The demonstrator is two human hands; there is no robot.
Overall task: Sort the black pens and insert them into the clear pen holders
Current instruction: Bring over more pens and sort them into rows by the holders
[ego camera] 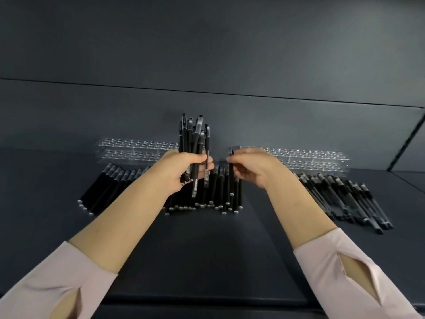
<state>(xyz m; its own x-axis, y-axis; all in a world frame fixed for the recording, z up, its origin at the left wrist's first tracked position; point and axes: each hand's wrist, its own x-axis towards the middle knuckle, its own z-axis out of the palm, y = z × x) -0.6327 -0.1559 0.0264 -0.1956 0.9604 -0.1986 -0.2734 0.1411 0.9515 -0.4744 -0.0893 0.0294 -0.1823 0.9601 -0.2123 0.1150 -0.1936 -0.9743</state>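
A bunch of black pens (195, 139) is gripped upright in the left hand (181, 169), likely for easy picking, and one pen (230, 178) is pinched by the right hand (255, 168).

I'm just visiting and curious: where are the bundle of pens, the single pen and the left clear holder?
bundle of pens (194, 139): head view, on the upright barrels.
single pen (230, 154): head view, on its upper barrel.
left clear holder (138, 143): head view, on its holed top plate.
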